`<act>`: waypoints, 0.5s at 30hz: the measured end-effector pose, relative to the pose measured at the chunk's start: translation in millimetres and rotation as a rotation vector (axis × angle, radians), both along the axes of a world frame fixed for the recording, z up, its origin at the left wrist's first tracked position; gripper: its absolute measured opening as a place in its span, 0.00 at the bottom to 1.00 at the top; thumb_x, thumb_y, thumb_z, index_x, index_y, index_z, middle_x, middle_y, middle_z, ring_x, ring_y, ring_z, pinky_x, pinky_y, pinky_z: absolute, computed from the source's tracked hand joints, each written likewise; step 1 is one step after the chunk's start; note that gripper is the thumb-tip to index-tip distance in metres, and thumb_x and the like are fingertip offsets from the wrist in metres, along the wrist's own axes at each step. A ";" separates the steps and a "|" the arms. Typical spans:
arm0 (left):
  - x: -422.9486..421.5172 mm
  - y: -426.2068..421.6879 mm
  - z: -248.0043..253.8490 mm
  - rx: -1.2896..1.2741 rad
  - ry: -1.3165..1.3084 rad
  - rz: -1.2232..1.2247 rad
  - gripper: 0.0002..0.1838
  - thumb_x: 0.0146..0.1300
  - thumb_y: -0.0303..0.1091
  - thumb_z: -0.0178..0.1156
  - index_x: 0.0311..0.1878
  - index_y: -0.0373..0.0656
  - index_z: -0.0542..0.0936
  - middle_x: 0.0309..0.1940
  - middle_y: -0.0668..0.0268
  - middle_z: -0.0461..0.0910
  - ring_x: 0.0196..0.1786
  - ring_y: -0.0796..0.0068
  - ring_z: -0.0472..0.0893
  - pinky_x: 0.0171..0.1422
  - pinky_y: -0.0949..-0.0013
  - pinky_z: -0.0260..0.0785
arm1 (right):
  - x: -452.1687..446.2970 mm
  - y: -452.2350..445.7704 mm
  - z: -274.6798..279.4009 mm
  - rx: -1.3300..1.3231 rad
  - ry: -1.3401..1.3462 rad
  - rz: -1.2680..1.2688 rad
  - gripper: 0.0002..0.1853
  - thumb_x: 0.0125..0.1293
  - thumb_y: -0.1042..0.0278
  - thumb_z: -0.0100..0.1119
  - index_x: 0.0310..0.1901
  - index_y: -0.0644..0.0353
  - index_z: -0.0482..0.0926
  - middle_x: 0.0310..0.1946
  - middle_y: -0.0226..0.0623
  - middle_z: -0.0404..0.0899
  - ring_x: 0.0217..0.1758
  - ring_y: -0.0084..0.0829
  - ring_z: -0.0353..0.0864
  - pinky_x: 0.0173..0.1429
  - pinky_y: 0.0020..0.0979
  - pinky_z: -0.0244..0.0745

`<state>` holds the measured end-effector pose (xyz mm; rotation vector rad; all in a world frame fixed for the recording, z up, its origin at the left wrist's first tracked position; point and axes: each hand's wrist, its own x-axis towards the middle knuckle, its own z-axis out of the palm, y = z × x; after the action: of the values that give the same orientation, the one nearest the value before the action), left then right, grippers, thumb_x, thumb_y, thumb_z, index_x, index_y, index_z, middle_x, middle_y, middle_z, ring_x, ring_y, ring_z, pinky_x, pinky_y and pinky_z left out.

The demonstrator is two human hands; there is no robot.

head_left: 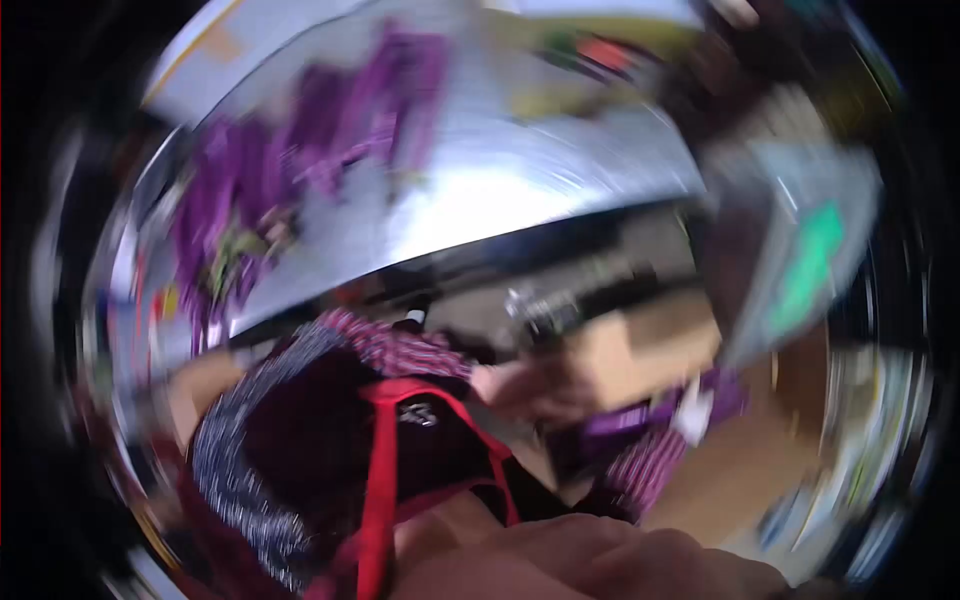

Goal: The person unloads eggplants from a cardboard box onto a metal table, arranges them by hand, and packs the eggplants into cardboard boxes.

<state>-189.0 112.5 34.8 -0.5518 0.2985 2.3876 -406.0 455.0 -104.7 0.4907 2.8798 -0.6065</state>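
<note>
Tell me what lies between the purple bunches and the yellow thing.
Just silvery tabletop separates the purple bunches from the yellow thing, in the blurred head view.

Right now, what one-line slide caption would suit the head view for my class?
Purple bundles on a shiny table, with a bare hand blurred in front.

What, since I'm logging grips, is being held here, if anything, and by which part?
It cannot be told: the left hand is too blurred to show any hold, and the right hand cannot be made out.
</note>
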 end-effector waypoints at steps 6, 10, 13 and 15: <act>-6.3 15.4 -41.6 -1.518 1.370 -0.875 0.32 0.56 0.46 0.61 0.67 0.57 0.70 0.71 0.61 0.63 0.75 0.56 0.59 0.75 0.47 0.49 | 5.2 112.2 -9.4 -0.510 0.195 -0.555 0.42 0.64 0.33 0.51 0.58 0.71 0.76 0.52 0.53 0.81 0.57 0.46 0.78 0.62 0.41 0.68; 1.6 28.9 -32.7 -1.923 1.889 -0.581 0.35 0.47 0.46 0.65 0.63 0.57 0.74 0.71 0.57 0.63 0.77 0.50 0.55 0.75 0.40 0.41 | -18.2 184.9 -132.2 0.017 -0.088 -0.118 0.38 0.67 0.35 0.41 0.65 0.61 0.72 0.62 0.59 0.72 0.67 0.53 0.70 0.71 0.41 0.62; 4.7 29.5 -27.9 -1.981 1.908 -0.544 0.35 0.46 0.47 0.65 0.63 0.58 0.75 0.71 0.57 0.62 0.77 0.48 0.53 0.76 0.38 0.38 | -18.3 141.1 -59.1 -0.051 -0.164 -0.321 0.41 0.67 0.32 0.41 0.70 0.59 0.64 0.63 0.57 0.72 0.67 0.53 0.70 0.72 0.45 0.61; 9.3 32.9 -26.7 -2.024 1.919 -0.563 0.35 0.47 0.49 0.65 0.63 0.58 0.75 0.72 0.57 0.62 0.78 0.49 0.52 0.76 0.38 0.38 | -2.5 112.7 -40.2 -0.091 -0.214 -0.417 0.43 0.66 0.31 0.41 0.72 0.58 0.60 0.63 0.57 0.72 0.68 0.53 0.70 0.72 0.47 0.60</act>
<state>-179.7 145.4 8.1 1.1542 2.8870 0.4093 -408.5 567.8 -144.9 1.0828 2.5465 -0.6899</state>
